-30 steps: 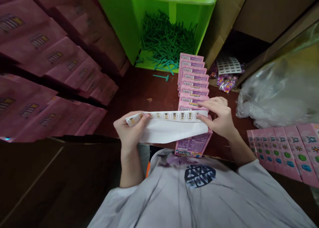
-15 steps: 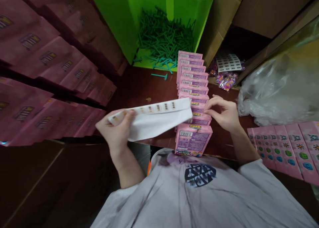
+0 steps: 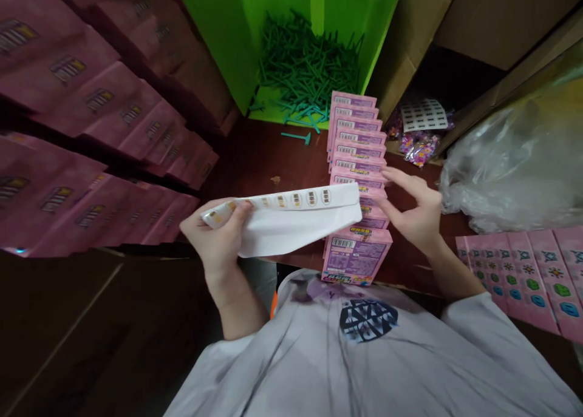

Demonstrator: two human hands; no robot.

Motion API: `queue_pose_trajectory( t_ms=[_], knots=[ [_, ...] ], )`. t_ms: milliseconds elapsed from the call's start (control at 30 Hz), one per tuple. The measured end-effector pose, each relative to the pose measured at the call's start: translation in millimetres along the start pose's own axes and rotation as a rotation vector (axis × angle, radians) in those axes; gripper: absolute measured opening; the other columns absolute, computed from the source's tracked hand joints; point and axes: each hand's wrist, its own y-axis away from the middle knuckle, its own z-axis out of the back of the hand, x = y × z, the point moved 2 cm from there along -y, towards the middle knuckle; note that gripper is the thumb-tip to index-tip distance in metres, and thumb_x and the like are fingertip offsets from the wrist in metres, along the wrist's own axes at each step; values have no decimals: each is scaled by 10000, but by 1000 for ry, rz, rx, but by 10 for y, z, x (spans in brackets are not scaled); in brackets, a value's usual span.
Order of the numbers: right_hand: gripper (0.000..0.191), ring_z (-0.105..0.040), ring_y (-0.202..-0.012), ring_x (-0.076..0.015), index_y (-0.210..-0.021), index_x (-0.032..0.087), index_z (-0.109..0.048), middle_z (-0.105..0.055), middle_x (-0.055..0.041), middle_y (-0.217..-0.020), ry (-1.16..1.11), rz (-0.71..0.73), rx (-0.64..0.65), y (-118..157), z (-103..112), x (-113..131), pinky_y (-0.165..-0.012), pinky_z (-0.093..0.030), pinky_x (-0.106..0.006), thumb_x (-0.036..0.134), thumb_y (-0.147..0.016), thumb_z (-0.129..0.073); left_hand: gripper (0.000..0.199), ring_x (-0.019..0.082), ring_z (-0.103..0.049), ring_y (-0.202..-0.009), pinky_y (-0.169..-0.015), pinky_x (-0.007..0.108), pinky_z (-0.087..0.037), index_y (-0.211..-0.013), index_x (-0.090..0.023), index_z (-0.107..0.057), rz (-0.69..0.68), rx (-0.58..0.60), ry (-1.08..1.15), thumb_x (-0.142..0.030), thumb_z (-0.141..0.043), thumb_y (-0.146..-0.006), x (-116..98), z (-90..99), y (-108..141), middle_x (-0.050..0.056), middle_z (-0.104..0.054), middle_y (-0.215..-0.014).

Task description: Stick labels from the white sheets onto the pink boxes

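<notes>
A white sheet of round stickers (image 3: 296,223), folded or curled with one row of printed labels along its upper edge, is pinched in my left hand (image 3: 218,232). Beneath its right end runs a row of pink and purple boxes (image 3: 357,256), each leaning behind the other, with barcodes facing up. My right hand (image 3: 416,210) is at the right side of this row, thumb and forefinger spread apart at the box edges. I see nothing between those fingers. The sheet hides part of several boxes in the middle of the row.
A bright green bin (image 3: 382,47) holds many green hammer-shaped sticks, and one stick (image 3: 298,138) lies on the table. Pink boxes (image 3: 68,156) are stacked at left, more (image 3: 532,271) at right. Clear plastic bags (image 3: 505,168) and a cardboard box (image 3: 414,47) stand to the right.
My right hand's thumb and forefinger have spread from nearly together to apart beside the boxes. The sticker sheet stays in my left hand. The view has shifted slightly.
</notes>
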Motion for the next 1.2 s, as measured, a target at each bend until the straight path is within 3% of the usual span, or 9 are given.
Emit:
queue_pose_trajectory(
  t_ms=[133,200,333,533,767,833,933,1100,1200],
  knots=[
    [238,-705,-956,-238,-1062,243,-751,-772,-23,-989,-176,51,164,-247,-82,116,-962,-494,-441,310,-834,-726,137,114,-582,-539,-506,230,-458,-638,-156,-727,-43,104,49,-258,-814,-610,-167,-185,69,7,-683,-611],
    [133,-717,-858,-211,-932,240,-777,-775,-7,-913,-230,30,237,-301,-168,91,-874,-543,-391,291,-817,-733,140,119,-596,-543,-513,230,-472,-634,-161,-730,-48,137,64,-270,-813,-607,-208,-251,96,11,-693,-618],
    [143,-692,-702,-161,-723,246,-763,-751,18,-751,-340,33,213,-281,-254,-7,-751,-577,-316,217,-834,-677,177,126,-607,-558,-518,227,-474,-641,-168,-728,18,175,4,-321,-808,-605,-184,-317,126,8,-687,-621],
    [115,-712,-766,-178,-905,235,-780,-766,-3,-848,-315,-12,239,-237,-281,-89,-747,-588,-313,246,-816,-707,163,113,-600,-564,-530,212,-462,-649,-174,-733,32,208,23,-316,-806,-618,-139,-352,147,8,-689,-633],
    [110,-698,-732,-176,-717,241,-759,-745,4,-756,-355,-27,185,-255,-287,-87,-730,-580,-313,249,-812,-706,179,108,-576,-550,-510,211,-446,-642,-167,-727,50,183,21,-323,-809,-608,-151,-364,138,5,-676,-618],
    [51,-692,-730,-162,-819,216,-768,-745,1,-784,-395,-78,204,-257,-299,-108,-738,-575,-299,215,-783,-731,173,105,-577,-549,-511,209,-450,-644,-166,-727,42,179,30,-314,-810,-607,-150,-365,139,3,-676,-616],
    [179,-696,-739,-154,-926,197,-773,-753,-4,-813,-443,-126,244,-261,-317,-134,-745,-567,-281,178,-749,-763,151,111,-601,-556,-525,211,-468,-641,-163,-724,9,173,53,-281,-811,-602,-156,-361,147,4,-684,-620],
    [82,-693,-698,-158,-706,213,-758,-742,9,-736,-479,-125,235,-274,-328,-99,-677,-555,-277,135,-729,-764,149,117,-613,-563,-528,216,-478,-638,-155,-710,8,170,67,-261,-811,-607,-152,-380,161,8,-680,-624],
    [94,-702,-799,-184,-676,231,-745,-749,-1,-820,-505,-68,142,-302,-280,-61,-791,-565,-336,162,-733,-773,178,109,-587,-553,-509,215,-460,-644,-149,-697,32,143,53,-278,-814,-608,-102,-364,124,-2,-660,-614]
  ],
)
